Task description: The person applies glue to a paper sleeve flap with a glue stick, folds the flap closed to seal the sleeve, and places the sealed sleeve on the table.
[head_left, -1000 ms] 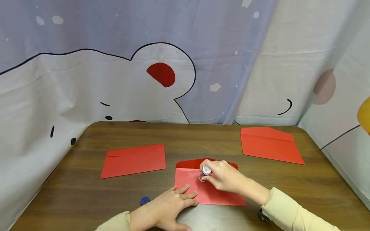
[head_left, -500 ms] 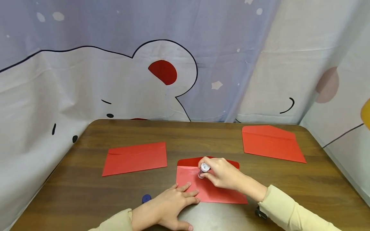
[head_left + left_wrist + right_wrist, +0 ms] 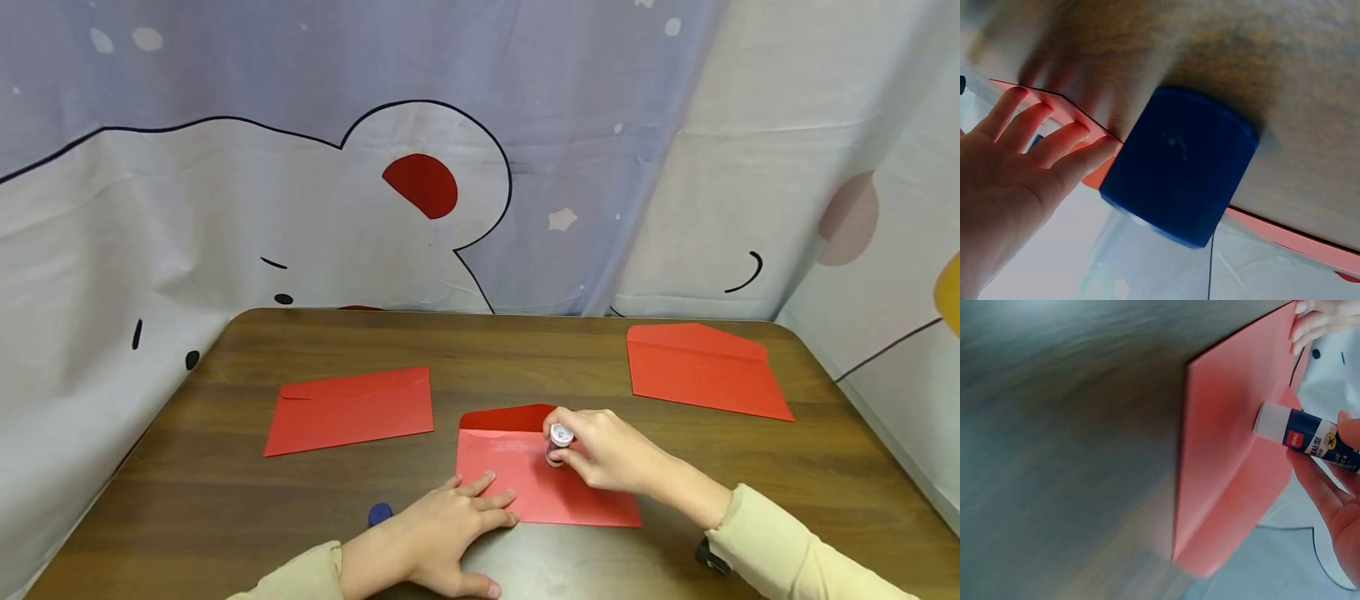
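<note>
A red envelope lies on the table with its darker flap unfolded away from the person. My right hand grips a glue stick upside down, its white end on the envelope's body just below the flap's fold. A faint shiny streak runs along that edge to the left of the stick. My left hand lies with spread fingers on the envelope's lower left corner. Beside the left wrist stands a dark blue cap, which looks large in the left wrist view.
A red envelope with its flap folded down lies at the left. Another red envelope with its flap unfolded lies at the back right. A printed curtain hangs behind the wooden table.
The right hand has slid the glue stick to the right along the envelope's upper edge, after a small shift left. My left hand holds its place on the corner.
</note>
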A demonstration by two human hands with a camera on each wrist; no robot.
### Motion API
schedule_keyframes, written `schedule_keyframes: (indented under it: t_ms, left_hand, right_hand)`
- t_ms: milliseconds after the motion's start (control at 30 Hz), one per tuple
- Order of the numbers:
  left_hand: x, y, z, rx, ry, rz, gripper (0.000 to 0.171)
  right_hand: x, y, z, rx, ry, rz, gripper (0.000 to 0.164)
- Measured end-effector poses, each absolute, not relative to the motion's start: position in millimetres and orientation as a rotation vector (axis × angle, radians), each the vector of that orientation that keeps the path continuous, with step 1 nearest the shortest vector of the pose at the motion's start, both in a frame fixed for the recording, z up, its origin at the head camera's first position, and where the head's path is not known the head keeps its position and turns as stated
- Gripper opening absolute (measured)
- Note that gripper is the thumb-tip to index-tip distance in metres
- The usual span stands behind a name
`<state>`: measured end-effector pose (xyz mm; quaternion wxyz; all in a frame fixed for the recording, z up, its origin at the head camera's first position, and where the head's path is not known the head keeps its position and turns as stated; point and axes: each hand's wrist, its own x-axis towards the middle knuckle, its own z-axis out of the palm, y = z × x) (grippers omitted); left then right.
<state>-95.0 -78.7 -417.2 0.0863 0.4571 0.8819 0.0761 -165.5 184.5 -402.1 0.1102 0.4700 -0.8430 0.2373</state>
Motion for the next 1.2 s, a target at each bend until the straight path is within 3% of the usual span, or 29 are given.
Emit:
schedule_keyframes:
  t_ms: [733, 1200]
  left_hand:
    - [-96, -77, -416, 1.375, 2.632, 0.225, 0.063]
    - [-95, -78, -417, 1.368, 2.638, 0.213, 0.062]
  right_hand:
    - [-188, 84, -401, 1.501, -2.464, 0.791, 0.026]
    - [-183, 125, -395, 1.391, -2.59, 0.7, 0.024]
